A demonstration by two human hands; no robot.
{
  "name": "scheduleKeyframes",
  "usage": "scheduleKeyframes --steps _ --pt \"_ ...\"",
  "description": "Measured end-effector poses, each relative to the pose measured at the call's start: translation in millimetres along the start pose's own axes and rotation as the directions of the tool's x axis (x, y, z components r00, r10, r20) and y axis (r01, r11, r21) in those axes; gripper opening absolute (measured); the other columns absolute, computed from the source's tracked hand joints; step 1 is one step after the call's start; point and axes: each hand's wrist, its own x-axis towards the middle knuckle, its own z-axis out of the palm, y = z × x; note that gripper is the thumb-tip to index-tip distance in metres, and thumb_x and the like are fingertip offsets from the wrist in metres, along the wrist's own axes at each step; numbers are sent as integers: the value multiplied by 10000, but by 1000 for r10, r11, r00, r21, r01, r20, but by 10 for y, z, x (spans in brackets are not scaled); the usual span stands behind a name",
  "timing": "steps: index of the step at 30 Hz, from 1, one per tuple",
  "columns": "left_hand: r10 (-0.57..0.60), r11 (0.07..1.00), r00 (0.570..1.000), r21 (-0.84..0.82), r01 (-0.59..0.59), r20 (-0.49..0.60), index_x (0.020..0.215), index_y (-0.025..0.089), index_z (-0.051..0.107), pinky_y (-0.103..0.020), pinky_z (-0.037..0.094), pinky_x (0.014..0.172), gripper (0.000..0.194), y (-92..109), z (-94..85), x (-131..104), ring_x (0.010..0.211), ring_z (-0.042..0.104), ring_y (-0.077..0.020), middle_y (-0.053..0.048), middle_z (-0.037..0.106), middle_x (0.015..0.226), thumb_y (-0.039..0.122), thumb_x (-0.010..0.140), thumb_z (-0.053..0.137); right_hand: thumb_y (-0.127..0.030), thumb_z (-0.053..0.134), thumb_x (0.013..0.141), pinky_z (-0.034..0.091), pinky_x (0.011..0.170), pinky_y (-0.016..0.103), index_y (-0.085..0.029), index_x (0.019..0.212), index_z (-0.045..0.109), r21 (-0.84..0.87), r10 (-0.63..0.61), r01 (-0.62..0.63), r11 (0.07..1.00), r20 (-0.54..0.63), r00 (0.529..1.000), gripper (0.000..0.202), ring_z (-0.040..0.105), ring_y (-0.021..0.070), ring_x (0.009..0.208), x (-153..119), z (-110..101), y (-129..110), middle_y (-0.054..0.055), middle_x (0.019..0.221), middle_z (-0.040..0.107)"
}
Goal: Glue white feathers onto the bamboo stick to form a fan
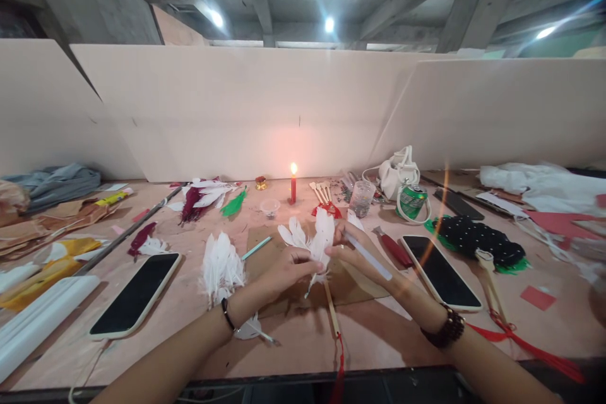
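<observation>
Head view showed white feathers [324, 230] between the two hands, above a tan board [284, 304]; their tips pointed up and away from the person, the long axis running nearly straight ahead, while another tuft leaned off to the left. The left hand [290, 271] had thumb and fingers clamped on the feathers low down; the right hand [353, 249] touched their right edge, though how firmly its fingers closed I could not tell. One white strip [368, 256] lay across the right hand. Below the fingers, one slim handle [332, 315] pointed toward the person, ending at one red tassel [339, 363]; whether it joined the feathers was hidden. Left of the left fingers stood one heap of white plumes [222, 264], too dense to count. Two phones lay about them, one [135, 295] farther left, one [441, 273] right of the right fingers. Beyond the fingertips were one lit candle [293, 190], one green feather [234, 202], one clear cup [362, 197] and, farther right, one green can [411, 203].
</observation>
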Motion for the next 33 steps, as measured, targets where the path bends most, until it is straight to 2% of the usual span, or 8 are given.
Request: scheduleKeyframes --steps 3,6,10,13,16,19,24,33 --pt "45 991 999 124 -47 25 621 177 647 -270 280 589 402 9 -4 3 608 399 -127 26 476 597 519 804 752 -411 694 1062 639 947 444 -196 1358 674 -50 6 -4 999 44 999 366 714 238 1121 192 134 169 106 1354 692" --pt "88 978 996 190 -84 -11 597 188 611 -276 287 591 473 12 -20 18 591 394 -131 33 439 577 570 859 700 -418 699 1055 633 911 419 -185 1299 684 -94 7 -1 996 61 998 337 711 221 1060 402 210 353 91 1280 705" --pt "162 958 967 268 -106 -197 782 193 710 -291 366 635 505 13 -61 39 623 501 -172 22 511 604 591 1007 496 -428 756 954 568 860 378 -234 1001 590 -121 -15 17 993 22 1000 259 633 207 917 599 93 525 17 998 649" --pt "268 889 926 438 -133 -264 884 194 730 -314 427 727 398 -10 -77 21 755 603 -208 -21 674 765 499 1029 520 -412 725 889 500 870 367 -267 920 462 -137 -20 13 990 -52 998 302 567 208 882 674 -62 601 -16 907 545" --pt "336 775 927 608 -170 -168 1016 205 735 -343 464 842 281 -66 -62 -39 927 660 -243 -61 756 1018 474 1010 654 -402 699 833 455 863 352 -265 912 452 -187 25 -39 981 -80 996 293 541 209 878 720 -135 691 -19 893 535" --pt "370 649 929 714 -262 4 1150 221 691 -377 472 914 410 -127 -25 -101 1049 659 -281 -81 729 1165 565 946 781 -405 709 780 440 821 339 -269 886 453 -247 62 -79 966 -78 995 309 533 210 847 759 -124 800 -20 860 560" --pt "365 527 923 790 -313 122 1065 201 625 -387 470 833 581 -195 30 -118 989 639 -302 -90 686 1059 745 901 747 -387 725 744 452 817 346 -273 853 474 -286 61 -76 955 -62 996 296 556 217 829 808 -99 919 -18 845 569" --pt "369 544 921 774 -324 126 1121 207 625 -384 472 827 566 -226 43 -114 976 641 -294 -89 677 1082 718 912 752 -354 762 704 468 792 357 -276 836 481 -332 50 -72 940 -76 996 320 561 211 774 869 -125 1044 -30 807 571"
